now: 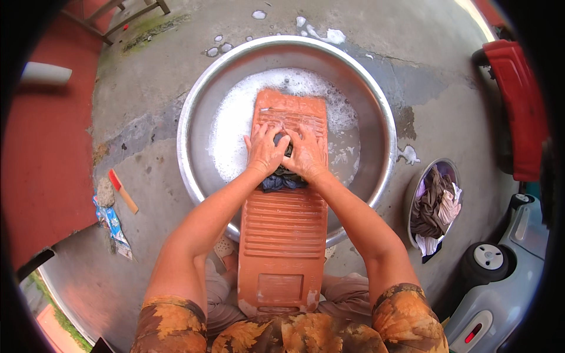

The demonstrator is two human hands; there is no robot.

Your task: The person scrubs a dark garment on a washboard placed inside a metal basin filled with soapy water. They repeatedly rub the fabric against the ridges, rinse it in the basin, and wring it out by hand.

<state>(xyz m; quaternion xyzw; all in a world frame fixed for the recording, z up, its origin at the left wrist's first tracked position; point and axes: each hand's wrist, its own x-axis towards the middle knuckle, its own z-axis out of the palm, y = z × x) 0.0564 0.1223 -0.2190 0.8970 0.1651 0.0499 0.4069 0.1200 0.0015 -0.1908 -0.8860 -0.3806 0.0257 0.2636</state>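
Note:
A ribbed orange washboard (284, 225) leans into a large round metal basin (190, 176) holding soapy water (234, 128). Dark wet cloth (282, 182) lies bunched across its ridges. My left hand (267, 150) presses on the cloth from the left, fingers spread towards the board's far end. Beside it, my right hand (305, 152) presses from the right, its thumb close to the left one. Part of the cloth shows between both hands; the rest under the palms is hidden.
Right of the basin stands a smaller metal bowl (410, 216) of clothes (435, 205). A brush with red bristles (123, 192) and a blue plastic packet (112, 225) lie on the concrete floor at left. A grey toy car (507, 273) and a red plastic object (514, 106) stand at far right.

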